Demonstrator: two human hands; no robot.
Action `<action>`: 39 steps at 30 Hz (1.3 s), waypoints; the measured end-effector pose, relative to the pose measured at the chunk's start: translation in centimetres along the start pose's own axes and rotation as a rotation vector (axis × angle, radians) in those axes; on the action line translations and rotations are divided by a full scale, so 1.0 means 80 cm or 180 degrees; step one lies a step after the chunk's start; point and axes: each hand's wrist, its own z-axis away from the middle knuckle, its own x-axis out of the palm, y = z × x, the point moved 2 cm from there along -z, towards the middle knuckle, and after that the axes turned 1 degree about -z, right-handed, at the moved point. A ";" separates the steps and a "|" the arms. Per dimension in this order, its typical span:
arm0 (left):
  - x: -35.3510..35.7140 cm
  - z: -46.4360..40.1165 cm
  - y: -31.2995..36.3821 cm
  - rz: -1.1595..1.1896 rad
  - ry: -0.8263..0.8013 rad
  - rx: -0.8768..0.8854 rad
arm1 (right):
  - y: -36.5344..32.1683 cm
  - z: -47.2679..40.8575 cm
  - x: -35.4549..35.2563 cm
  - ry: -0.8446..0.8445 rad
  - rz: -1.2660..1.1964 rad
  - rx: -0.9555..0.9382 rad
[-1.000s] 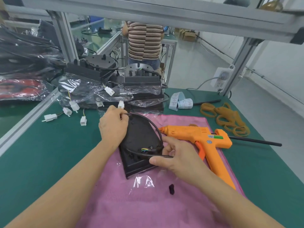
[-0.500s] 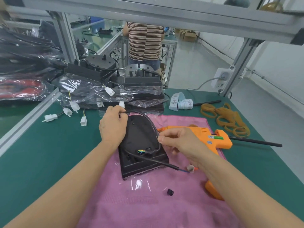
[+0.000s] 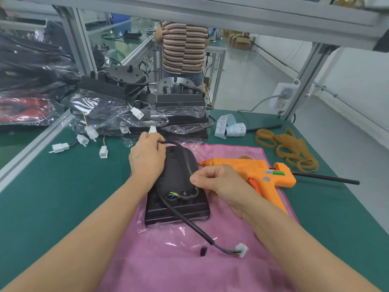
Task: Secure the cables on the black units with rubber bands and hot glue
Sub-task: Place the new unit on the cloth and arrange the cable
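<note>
A green tabletop (image 3: 52, 197) framed in aluminium carries a pink cloth (image 3: 179, 262), and nearest on that cloth the cable's white connector (image 3: 241, 250) lies loose beside a small black clip (image 3: 203, 250). From there the black cable (image 3: 185, 218) runs up across the black unit (image 3: 177, 199), which lies flat on the cloth in its clear film. The right hand (image 3: 219, 186) has a narrow pinching grip on the cable at the unit's right edge, while the left hand (image 3: 147, 159) curls its grip round the cable loop at the far end. The loop looks springy, so I judge either hand easing off would let it pop out of its routing. Just beside the right hand the orange glue gun (image 3: 252, 175) rests with its nozzle pointing at the unit; a careless reach could bring skin or film onto a hot tip. Farther off lie the rubber bands (image 3: 290, 148), well apart, so fetching one means freeing a hand. Beyond stands the stack of bagged units (image 3: 126, 106)
</note>
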 end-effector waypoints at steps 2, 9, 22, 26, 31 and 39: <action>0.000 0.000 0.003 -0.0069 -0.0020 0.0030 | -0.005 -0.001 0.008 -0.0191 0.0216 -0.0050; 0.002 0.002 0.002 -0.0048 -0.0028 -0.0166 | 0.022 0.002 0.012 0.0917 0.1497 -0.0464; -0.017 0.019 -0.017 0.0479 -0.0087 -0.0579 | -0.023 0.086 0.058 0.0000 0.3720 -0.1157; -0.026 0.016 -0.029 0.0652 -0.0328 -0.0565 | -0.020 0.079 0.033 -0.0403 0.3311 -0.0954; -0.027 -0.002 -0.023 0.0377 -0.0524 -0.0291 | -0.015 0.065 0.038 0.0195 0.2584 -0.1127; -0.021 -0.015 0.002 0.0745 -0.0454 0.0285 | -0.013 -0.036 0.028 0.1024 0.3016 -0.0966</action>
